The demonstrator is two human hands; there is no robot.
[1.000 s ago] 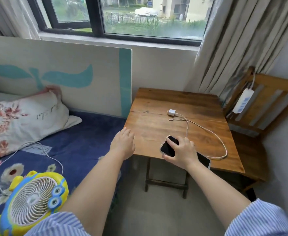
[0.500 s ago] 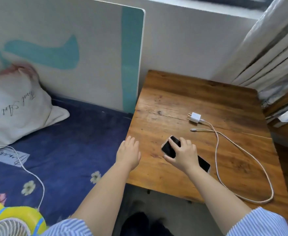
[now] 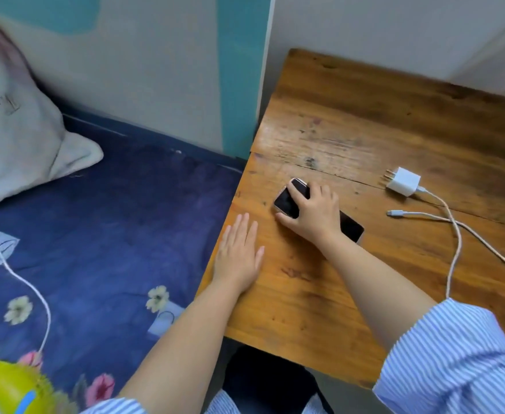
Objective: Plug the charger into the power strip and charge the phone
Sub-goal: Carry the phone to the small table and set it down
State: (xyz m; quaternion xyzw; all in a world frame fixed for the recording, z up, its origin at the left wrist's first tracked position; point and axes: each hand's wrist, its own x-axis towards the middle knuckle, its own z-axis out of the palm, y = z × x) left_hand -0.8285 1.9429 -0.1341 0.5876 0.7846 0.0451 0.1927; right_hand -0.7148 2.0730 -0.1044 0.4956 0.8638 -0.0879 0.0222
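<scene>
A dark-screened phone point(image 3: 287, 201) lies flat on the wooden table point(image 3: 364, 138). My right hand point(image 3: 314, 212) rests on top of it, fingers wrapped over its edges. My left hand point(image 3: 237, 253) lies flat and empty on the table's left edge, fingers together. The white charger plug point(image 3: 403, 181) sits to the right of the phone, prongs pointing left. Its white cable point(image 3: 454, 243) loops off to the right, and the loose cable connector point(image 3: 393, 213) lies below the plug. No power strip is in view.
A bed with a blue floral sheet point(image 3: 110, 234) fills the left side, with a white pillow point(image 3: 15, 130) at its head. A yellow toy fan point(image 3: 9, 386) and its white cord point(image 3: 30, 288) lie on the bed. A white and teal headboard point(image 3: 155, 70) stands behind.
The camera has tilted down and moved closer, so the window, chair and power strip have left the view. My right hand has stayed on the phone; my left hand has settled flat on the table edge.
</scene>
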